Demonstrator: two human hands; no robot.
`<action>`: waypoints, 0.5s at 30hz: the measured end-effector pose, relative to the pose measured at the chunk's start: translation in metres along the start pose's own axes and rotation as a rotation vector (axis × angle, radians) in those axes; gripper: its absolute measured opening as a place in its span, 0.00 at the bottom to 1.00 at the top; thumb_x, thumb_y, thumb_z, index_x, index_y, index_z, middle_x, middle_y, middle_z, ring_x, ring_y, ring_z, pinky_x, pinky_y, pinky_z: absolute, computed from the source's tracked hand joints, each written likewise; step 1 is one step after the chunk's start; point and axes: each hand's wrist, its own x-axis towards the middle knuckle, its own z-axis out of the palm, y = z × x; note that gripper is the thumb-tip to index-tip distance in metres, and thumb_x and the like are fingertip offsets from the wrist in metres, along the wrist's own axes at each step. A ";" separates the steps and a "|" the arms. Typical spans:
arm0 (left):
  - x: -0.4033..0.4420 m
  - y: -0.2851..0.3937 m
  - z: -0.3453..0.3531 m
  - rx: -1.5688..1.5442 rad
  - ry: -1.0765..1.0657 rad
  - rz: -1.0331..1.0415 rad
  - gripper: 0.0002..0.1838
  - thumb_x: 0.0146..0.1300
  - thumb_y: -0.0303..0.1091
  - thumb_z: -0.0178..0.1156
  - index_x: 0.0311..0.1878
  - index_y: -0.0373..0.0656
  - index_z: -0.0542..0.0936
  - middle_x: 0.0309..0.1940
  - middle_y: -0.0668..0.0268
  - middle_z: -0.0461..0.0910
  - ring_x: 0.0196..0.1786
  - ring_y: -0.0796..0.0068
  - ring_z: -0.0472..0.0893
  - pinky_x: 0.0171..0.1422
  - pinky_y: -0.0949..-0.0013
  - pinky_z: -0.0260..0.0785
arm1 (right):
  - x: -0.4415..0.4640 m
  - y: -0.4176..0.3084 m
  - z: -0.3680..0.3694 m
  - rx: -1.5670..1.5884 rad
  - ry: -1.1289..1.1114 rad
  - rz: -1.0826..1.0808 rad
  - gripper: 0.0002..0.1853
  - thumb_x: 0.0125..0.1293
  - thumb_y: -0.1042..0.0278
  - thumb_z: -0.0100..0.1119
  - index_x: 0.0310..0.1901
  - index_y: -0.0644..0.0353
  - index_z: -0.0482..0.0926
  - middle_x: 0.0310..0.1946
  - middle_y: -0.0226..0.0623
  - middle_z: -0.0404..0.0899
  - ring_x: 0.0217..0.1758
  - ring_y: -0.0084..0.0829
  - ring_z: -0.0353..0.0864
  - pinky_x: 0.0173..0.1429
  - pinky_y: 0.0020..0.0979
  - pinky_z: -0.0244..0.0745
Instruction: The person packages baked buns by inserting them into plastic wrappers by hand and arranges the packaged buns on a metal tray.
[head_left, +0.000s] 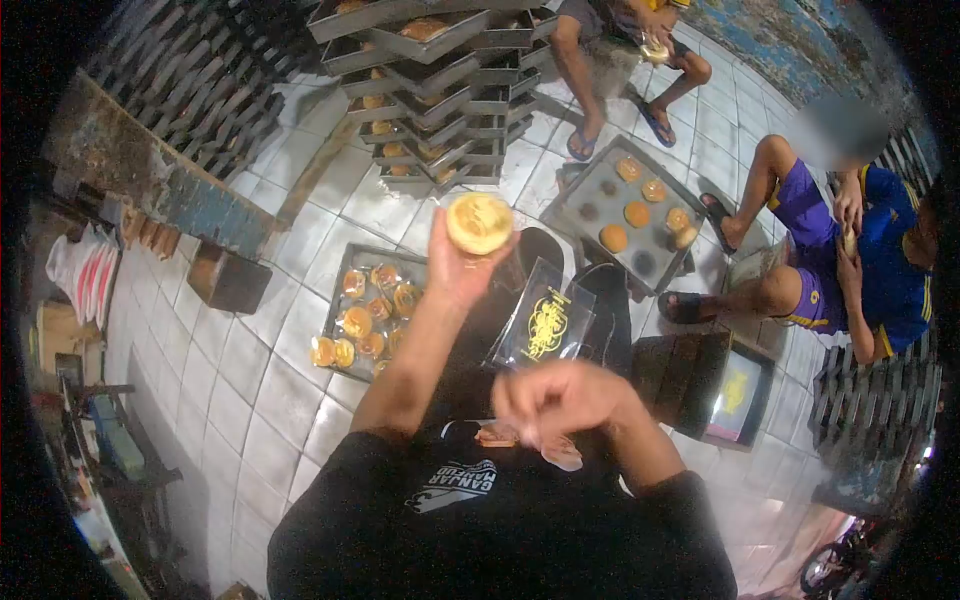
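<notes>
Left hand [462, 268] cups the bun [479, 222], fingers half-curled around it; likely light, soft: support its base. Right hand [565, 398] blurred, fingers bent; hold cannot be told.

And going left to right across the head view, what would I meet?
Brown box, crowded bun tray, left hand holding a yellow bun, sparser bun tray, person in a blue shirt.

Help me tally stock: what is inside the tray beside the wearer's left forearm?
Inside the tray are round buns, several in shiny clear wrapping. They hide much of its floor, and the left forearm covers part of its right side; anything there cannot be seen.
</notes>
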 end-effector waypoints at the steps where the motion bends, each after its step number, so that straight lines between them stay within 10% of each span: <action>1: 0.001 0.006 -0.004 0.013 0.048 0.051 0.35 0.79 0.64 0.39 0.69 0.43 0.72 0.66 0.54 0.77 0.68 0.51 0.76 0.72 0.32 0.67 | -0.005 0.000 -0.009 -0.288 0.416 0.145 0.08 0.65 0.73 0.71 0.39 0.62 0.79 0.44 0.39 0.80 0.46 0.29 0.82 0.45 0.32 0.78; 3: -0.026 -0.002 -0.008 0.011 -0.050 -0.026 0.34 0.80 0.62 0.39 0.70 0.43 0.71 0.67 0.55 0.75 0.69 0.54 0.75 0.72 0.38 0.68 | 0.007 0.011 -0.036 -1.343 1.148 -0.196 0.11 0.62 0.75 0.71 0.44 0.63 0.81 0.45 0.43 0.82 0.47 0.39 0.84 0.47 0.36 0.80; 7: -0.054 -0.013 -0.001 0.163 -0.151 -0.372 0.29 0.82 0.55 0.39 0.73 0.44 0.69 0.69 0.58 0.74 0.69 0.64 0.75 0.74 0.58 0.68 | 0.008 0.014 -0.031 -1.517 1.025 -0.380 0.13 0.60 0.74 0.71 0.46 0.64 0.81 0.43 0.45 0.82 0.48 0.46 0.83 0.50 0.39 0.80; 9: -0.029 -0.018 -0.003 0.848 -0.022 0.262 0.27 0.82 0.52 0.42 0.71 0.42 0.73 0.66 0.59 0.77 0.68 0.67 0.76 0.74 0.60 0.67 | 0.006 0.018 -0.059 -1.393 1.030 -0.183 0.13 0.62 0.74 0.69 0.48 0.64 0.81 0.43 0.48 0.83 0.49 0.49 0.84 0.52 0.38 0.80; 15: 0.014 -0.026 -0.019 0.930 -0.192 0.246 0.16 0.81 0.37 0.51 0.53 0.35 0.83 0.48 0.62 0.86 0.51 0.72 0.83 0.59 0.69 0.74 | 0.007 0.020 -0.101 -1.154 1.344 0.021 0.15 0.77 0.60 0.54 0.48 0.65 0.82 0.39 0.53 0.85 0.44 0.52 0.86 0.52 0.43 0.79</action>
